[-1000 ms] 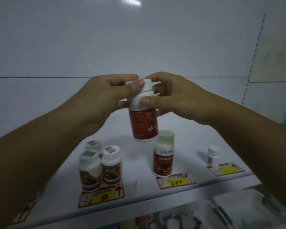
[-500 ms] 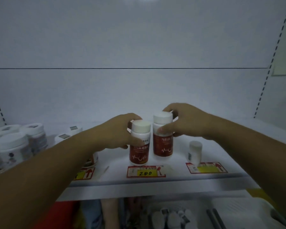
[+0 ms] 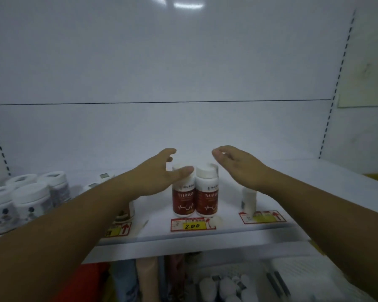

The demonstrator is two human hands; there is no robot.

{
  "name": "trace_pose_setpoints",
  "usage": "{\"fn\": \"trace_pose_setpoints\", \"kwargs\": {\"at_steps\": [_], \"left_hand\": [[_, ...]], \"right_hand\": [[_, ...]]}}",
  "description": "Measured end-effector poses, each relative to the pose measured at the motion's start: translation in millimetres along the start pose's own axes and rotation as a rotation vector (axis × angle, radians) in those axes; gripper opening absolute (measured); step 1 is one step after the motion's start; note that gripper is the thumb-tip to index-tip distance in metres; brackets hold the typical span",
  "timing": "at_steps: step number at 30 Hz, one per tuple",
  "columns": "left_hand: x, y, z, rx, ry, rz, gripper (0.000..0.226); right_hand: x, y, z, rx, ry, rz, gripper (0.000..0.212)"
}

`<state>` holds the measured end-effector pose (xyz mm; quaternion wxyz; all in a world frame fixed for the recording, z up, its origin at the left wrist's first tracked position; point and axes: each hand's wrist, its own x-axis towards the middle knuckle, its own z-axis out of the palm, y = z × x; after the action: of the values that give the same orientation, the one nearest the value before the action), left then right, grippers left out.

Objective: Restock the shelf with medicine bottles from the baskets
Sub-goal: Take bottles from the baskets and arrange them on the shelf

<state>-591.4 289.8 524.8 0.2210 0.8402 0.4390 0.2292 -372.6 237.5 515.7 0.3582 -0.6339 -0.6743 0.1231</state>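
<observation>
Shelf (image 3: 227,231): left medicine bottle (image 3: 183,201) and right medicine bottle (image 3: 206,199), upright, touching. Left hand (image 3: 159,173), right hand (image 3: 240,166): each grip spread, empty (left thumb crosses one cap). Basket (image 3: 303,269) below: white bottles (image 3: 225,286).

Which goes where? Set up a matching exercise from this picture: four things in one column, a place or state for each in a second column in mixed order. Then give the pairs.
Things
1. red-label bottles
2. small white bottle
3. white-lidded jars
4. left hand

Places or states
a. far left of the shelf
b. open, holding nothing
c. side by side, just behind the 200 price tag
d. standing alone, right of centre

Pairs: 1-c, 2-d, 3-a, 4-b
</observation>
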Motion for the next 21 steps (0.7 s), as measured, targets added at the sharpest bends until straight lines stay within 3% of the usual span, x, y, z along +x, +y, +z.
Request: {"fn": "trace_pose_setpoints", "kwargs": {"at_steps": [2, 5, 9, 14, 18, 21], "left_hand": [[2.1, 11.1, -10.1, 0.137, 0.055, 0.055, 0.088], [10.7, 33.9, -19.0, 0.487, 0.028, 0.165, 0.073], [22.7, 67.2, -9.9, 0.734, -0.041, 0.259, 0.074], [7.3, 97.0, 30.9, 0.534, -0.019, 0.473, 0.068], [-31.4, 108.0, 80.7, 0.232, 0.069, 0.686, 0.043], [-61.8, 90.0, 135.0, 0.231, -0.038, 0.780, 0.030]], "right_hand": [[-4.2, 3.5, -15.5, -0.196, 0.131, -0.016, 0.064], [-17.7, 10.1, -39.5, -0.631, 0.033, 0.006, 0.063], [-48.4, 10.2, -58.3, -0.764, -0.022, 0.047, 0.066], [-110.0, 13.6, -66.3, -0.719, 0.022, 0.051, 0.064], [-167.9, 26.9, -67.2, -0.756, 0.200, -0.107, 0.041], [-203.6, 49.5, -49.1, -0.840, 0.050, -0.119, 0.043]]}}
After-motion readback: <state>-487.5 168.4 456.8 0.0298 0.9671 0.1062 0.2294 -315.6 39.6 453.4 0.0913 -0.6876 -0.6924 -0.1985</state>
